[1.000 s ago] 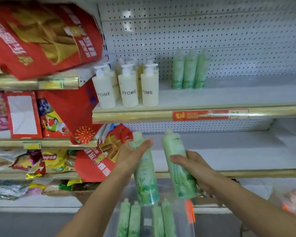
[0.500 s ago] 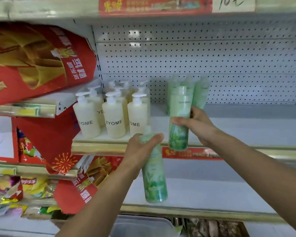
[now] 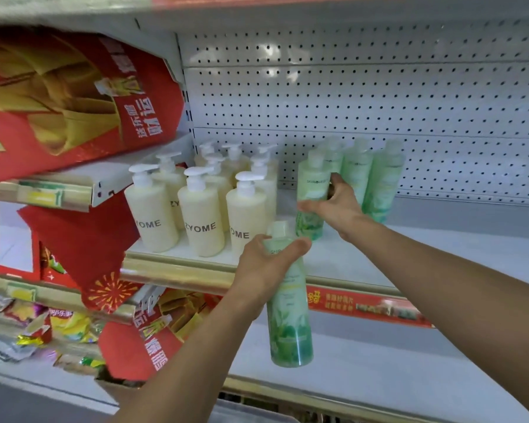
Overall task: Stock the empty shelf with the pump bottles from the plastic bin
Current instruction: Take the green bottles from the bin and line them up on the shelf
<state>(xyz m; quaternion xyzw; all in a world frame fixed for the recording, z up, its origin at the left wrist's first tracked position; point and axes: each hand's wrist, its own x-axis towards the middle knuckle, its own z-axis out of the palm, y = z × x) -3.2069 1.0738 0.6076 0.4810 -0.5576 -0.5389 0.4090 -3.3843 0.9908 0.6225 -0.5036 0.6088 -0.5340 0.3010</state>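
My right hand (image 3: 338, 209) grips a green bottle (image 3: 312, 184) and holds it upright over the white shelf (image 3: 425, 254), just in front of three green bottles (image 3: 379, 178) standing at the back. My left hand (image 3: 266, 264) is shut on a second green bottle (image 3: 289, 325), held upright in front of the shelf's gold edge, below and left of the first. Several cream pump bottles (image 3: 200, 215) marked ZYOME stand at the shelf's left end. The plastic bin shows only as a sliver at the bottom edge.
A white pegboard (image 3: 379, 102) backs the shelf. A lower white shelf (image 3: 394, 377) runs beneath. Red snack bags (image 3: 68, 96) and packets crowd the shelves on the left, with red bags (image 3: 135, 346) hanging near my left forearm.
My right hand has carried its green bottle farther in over the shelf, close to the three at the back. My left hand has risen with its bottle toward the shelf edge.
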